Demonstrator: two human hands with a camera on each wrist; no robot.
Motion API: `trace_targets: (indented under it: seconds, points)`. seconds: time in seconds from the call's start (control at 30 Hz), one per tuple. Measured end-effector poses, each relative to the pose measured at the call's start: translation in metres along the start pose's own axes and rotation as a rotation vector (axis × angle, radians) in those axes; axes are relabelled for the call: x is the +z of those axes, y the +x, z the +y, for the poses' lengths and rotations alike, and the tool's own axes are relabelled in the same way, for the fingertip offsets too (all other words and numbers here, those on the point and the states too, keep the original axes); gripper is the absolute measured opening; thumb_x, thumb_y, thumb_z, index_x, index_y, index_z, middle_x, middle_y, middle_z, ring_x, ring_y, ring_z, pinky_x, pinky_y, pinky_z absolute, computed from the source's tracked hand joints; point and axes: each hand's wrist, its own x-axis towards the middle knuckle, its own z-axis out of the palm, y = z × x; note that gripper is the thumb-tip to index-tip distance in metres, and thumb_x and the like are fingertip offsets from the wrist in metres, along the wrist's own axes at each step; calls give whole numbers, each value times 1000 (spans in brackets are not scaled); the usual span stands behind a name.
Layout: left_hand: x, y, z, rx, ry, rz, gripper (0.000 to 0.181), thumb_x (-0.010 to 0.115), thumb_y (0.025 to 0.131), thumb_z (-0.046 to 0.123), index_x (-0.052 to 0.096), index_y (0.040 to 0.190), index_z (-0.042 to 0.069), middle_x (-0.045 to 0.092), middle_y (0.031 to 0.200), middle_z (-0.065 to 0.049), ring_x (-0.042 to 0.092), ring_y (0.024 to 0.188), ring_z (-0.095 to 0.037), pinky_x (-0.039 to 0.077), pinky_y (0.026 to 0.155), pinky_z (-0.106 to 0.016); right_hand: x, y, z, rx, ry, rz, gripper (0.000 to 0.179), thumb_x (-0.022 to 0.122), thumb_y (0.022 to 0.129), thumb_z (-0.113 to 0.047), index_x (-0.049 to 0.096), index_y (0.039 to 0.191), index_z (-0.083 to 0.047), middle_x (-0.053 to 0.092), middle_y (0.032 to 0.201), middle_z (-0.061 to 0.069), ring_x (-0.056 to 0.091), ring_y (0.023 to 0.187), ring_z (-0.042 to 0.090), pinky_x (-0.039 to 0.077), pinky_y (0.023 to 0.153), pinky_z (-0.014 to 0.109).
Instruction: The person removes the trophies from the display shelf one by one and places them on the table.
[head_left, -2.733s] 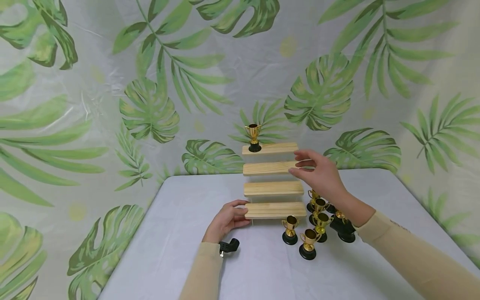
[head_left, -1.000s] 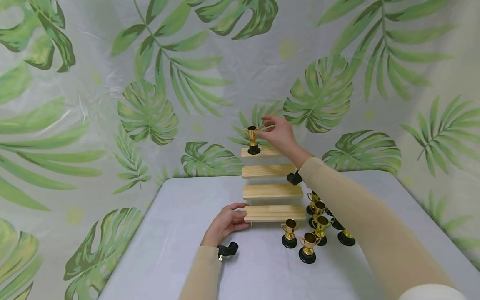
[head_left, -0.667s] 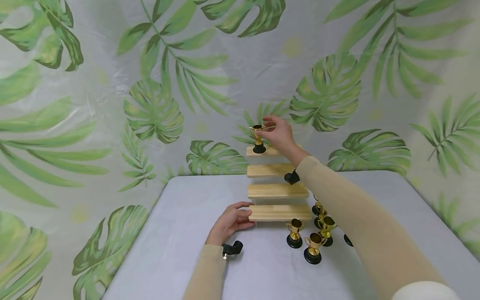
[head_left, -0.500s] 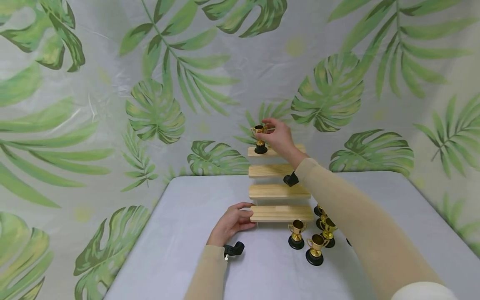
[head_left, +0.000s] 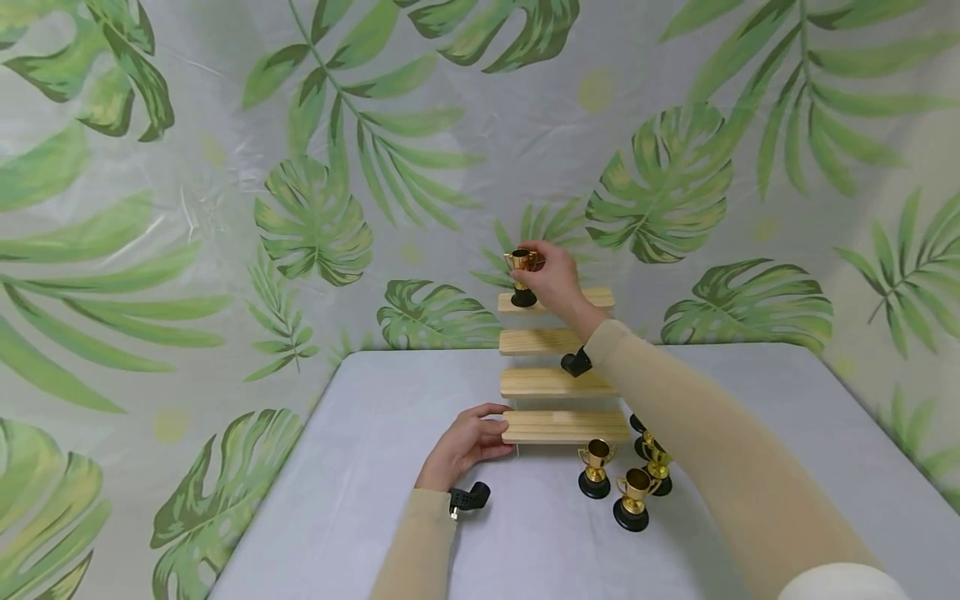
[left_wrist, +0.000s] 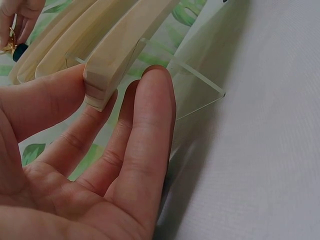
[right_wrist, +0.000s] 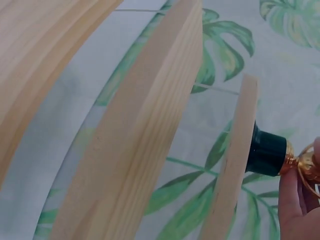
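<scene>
A small gold trophy cup [head_left: 522, 297] with a black base stands upright on the left end of the top wooden shelf [head_left: 597, 297]. My right hand [head_left: 557, 279] grips it by the cup from the right; in the right wrist view the trophy's black base [right_wrist: 267, 153] rests on the board. Lower down, my left hand [head_left: 467, 444] pinches the left end of the bottom shelf [head_left: 566, 427]. The left wrist view shows the thumb on that board [left_wrist: 100, 75] and a finger under it, beside a clear support panel [left_wrist: 195, 75].
Two trophies [head_left: 595, 471] [head_left: 633, 500] stand before the rack on the white table [head_left: 360, 500]. Several more [head_left: 658, 467] are at its right, partly behind my right forearm. Two middle shelves [head_left: 536, 342] [head_left: 555, 382] rise in steps. A leaf-patterned cloth [head_left: 435, 150] hangs behind.
From the right end of the second shelf, my right hand has risen leftward to the top trophy and closed its fingers on it. The left hand keeps its hold on the bottom shelf.
</scene>
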Motion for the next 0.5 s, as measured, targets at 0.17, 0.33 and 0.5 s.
trace_targets:
  seconds: [0.17, 0.33, 0.5]
  points:
    - [0, 0, 0, 2, -1, -3, 42, 70, 90, 4, 60, 131, 1, 65, 112, -21, 70, 93, -28, 60, 80, -42, 1, -1, -2, 0, -34, 8, 47, 78, 88, -7, 62, 133, -8, 63, 117, 13, 61, 98, 28, 56, 82, 41]
    - [1, 1, 0, 3, 5, -5, 41, 70, 91, 5, 61, 130, 1, 65, 112, -21, 70, 92, -28, 60, 80, -42, 1, -3, -5, -14, -60, 13, 44, 77, 89, -7, 63, 131, -8, 64, 114, 13, 61, 97, 28, 56, 81, 41]
    - [0, 0, -1, 6, 10, -4, 40, 70, 91, 5, 61, 130, 1, 65, 112, -20, 70, 92, -28, 60, 80, -42, 1, -7, -9, -34, -125, -1, 43, 77, 89, -7, 64, 131, -7, 66, 110, 13, 61, 94, 27, 55, 79, 41]
